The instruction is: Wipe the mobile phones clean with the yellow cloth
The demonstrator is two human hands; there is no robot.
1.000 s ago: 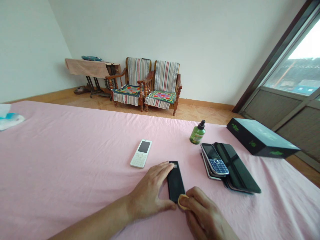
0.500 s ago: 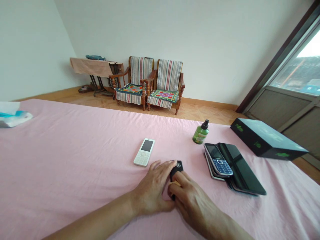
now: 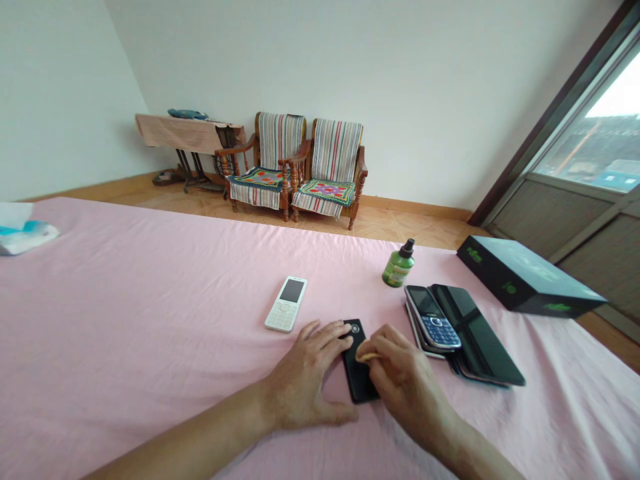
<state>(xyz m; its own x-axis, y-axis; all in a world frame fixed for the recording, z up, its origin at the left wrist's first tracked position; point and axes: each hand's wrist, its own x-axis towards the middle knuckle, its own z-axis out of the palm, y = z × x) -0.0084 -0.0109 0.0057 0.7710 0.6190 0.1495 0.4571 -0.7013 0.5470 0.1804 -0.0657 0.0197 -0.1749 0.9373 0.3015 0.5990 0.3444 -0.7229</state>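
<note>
A black mobile phone (image 3: 359, 380) lies back side up on the pink sheet, its round camera near the far end. My left hand (image 3: 305, 380) is open beside it, fingertips resting on its upper left edge and thumb stretched out near its lower end. Pinched in my right hand (image 3: 407, 380) is a small yellowish cloth (image 3: 367, 357), pressed on the phone's back. Part of the cloth is hidden by my fingers. Just beyond my left hand, a white keypad phone (image 3: 287, 305) lies face up.
Right of my hands, a dark blue keypad phone (image 3: 434, 320) tops a small stack, beside a larger black tablet-like device (image 3: 480, 337). Behind them stand a green spray bottle (image 3: 399, 268) and a black box (image 3: 525, 273). A tissue pack (image 3: 30, 237) lies far left.
My right hand has shifted right and slightly up across the phone, uncovering more of its black back. My left hand stays nearly in place. The view has shifted slightly.
</note>
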